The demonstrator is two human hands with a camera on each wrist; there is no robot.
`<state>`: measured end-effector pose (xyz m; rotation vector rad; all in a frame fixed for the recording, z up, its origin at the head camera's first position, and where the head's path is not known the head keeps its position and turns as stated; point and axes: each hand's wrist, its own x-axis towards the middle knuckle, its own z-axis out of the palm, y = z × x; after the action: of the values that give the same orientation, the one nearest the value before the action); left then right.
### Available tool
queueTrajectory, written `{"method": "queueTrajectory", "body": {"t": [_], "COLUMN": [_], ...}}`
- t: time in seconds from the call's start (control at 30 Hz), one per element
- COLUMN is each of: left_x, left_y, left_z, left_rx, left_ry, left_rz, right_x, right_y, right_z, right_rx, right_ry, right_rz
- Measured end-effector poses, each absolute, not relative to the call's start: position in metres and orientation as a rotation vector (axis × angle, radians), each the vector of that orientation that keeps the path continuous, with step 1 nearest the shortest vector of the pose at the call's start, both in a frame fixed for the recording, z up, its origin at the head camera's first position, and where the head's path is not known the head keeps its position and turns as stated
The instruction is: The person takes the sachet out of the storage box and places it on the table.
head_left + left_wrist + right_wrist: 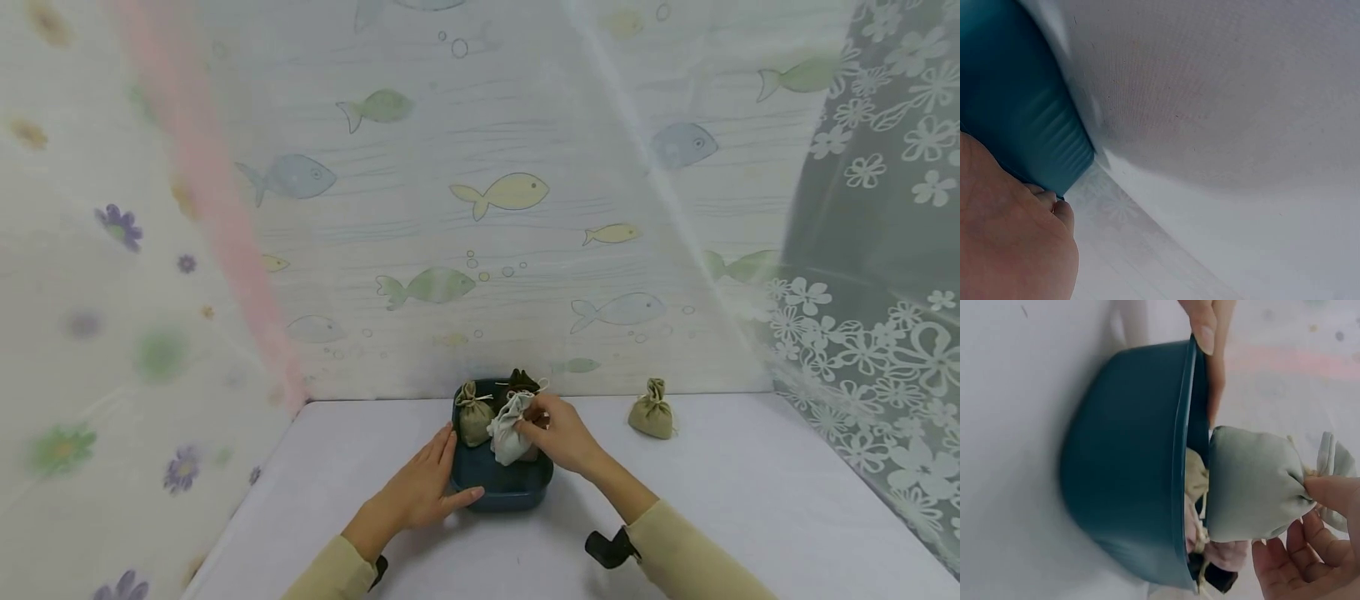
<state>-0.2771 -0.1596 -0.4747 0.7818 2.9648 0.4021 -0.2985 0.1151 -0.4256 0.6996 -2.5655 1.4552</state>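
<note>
A dark teal plastic bin (501, 500) stands on the table, with small drawstring pouches in it. Between thumb and fingers, my right hand (564, 433) pinches the gathered neck of a pale grey-green drawstring pouch (1254, 484), held at the bin's opening. My left hand (423, 483) rests along the bin's left side, fingers extended and thumb at the front rim. Inside the bin lie an olive drawstring pouch (476, 421) at the left and a dark brown pouch (522, 382) at the back. A pinkish pouch (1227, 555) shows partly beneath the held one.
Another olive drawstring pouch (652, 412) stands on the white tabletop (720, 483) right of the bin. Behind the table's back edge hangs a fish-print curtain (480, 250). Flowered curtains flank it at left and right.
</note>
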Motion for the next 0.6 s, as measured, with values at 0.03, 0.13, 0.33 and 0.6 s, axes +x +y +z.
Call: {"method": "queueTrajectory", "body": {"t": [0.03, 0.13, 0.33, 0.6], "left_x": [-0.277, -0.277, -0.277, -0.278], "left_y": [-0.16, -0.16, -0.16, -0.16], "left_z": [-0.474, -0.473, -0.476, -0.477], "left_rx": [0.781, 0.776, 0.762, 0.77], "left_ry": [2.967, 2.966, 2.943, 2.947], "left_rz": [0.401, 0.403, 0.425, 0.403], "right_x": [-0.299, -0.3, -0.302, -0.309], "right_y": [0.117, 0.122, 0.135, 0.16], "right_z": [-0.425, -0.423, -0.424, -0.425], "right_rx": [0.694, 0.669, 0.625, 0.542], "right_ry": [-2.56, -2.549, -2.543, -2.525], "right_rz": [1.453, 1.442, 1.419, 1.372]}}
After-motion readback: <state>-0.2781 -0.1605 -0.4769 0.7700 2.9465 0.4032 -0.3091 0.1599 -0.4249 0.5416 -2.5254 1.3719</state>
